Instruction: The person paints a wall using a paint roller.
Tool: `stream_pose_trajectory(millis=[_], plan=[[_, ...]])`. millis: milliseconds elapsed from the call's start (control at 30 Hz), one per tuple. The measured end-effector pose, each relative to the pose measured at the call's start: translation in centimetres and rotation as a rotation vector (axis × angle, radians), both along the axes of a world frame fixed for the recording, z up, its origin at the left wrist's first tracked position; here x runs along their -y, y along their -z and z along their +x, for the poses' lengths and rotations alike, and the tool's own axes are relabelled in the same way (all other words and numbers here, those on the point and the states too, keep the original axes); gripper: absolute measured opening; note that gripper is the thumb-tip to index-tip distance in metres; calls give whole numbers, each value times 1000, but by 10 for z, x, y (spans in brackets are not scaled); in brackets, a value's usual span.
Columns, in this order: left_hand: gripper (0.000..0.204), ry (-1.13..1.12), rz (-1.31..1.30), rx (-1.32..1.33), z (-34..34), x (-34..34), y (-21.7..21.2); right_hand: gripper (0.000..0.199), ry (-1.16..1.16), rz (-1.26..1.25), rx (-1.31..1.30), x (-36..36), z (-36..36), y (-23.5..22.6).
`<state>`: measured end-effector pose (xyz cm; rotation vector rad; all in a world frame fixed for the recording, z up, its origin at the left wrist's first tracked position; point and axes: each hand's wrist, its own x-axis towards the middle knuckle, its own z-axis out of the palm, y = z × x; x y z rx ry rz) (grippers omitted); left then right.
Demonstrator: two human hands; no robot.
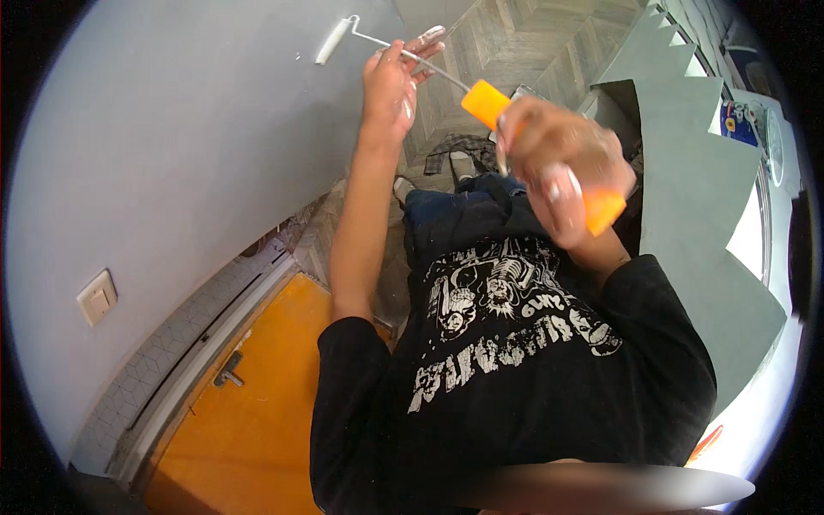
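A paint roller (333,41) with a small white sleeve on a bent metal rod is held near the grey wall at upper left. My right hand (571,159), slightly blurred, is closed around its orange handle (486,104). Farther along, the thin rod runs between the thumb and fingers of my left hand (393,93). The thumb lies over the rod, while the other fingers extend behind it. White paint smears show on both hands. The sleeve is close to the wall (215,112); whether it touches I cannot tell.
A white light switch (98,298) is on the left wall, above patterned trim. Below is an orange door (249,412) with a metal handle (229,371). Checked cloth (459,153) lies on the herringbone floor (549,43) near my feet. A grey zigzag-edged surface (687,197) stands at right.
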<state>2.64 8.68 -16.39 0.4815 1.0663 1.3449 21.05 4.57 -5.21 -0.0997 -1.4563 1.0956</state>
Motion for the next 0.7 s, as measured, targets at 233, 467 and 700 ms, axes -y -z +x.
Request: stream_pose_trajectory(millis=[233,467,700], plan=[[29,-96,-103,-14,-33,-20,109,23,169,73,113,-22,-60,87],[30,-42,95,-55,5,7,-22,21,44,-35,-8,3,17,-15],[25,-65,-121,-25,-24,-9,104,18,132,-202,-130,-24,-35,94]])
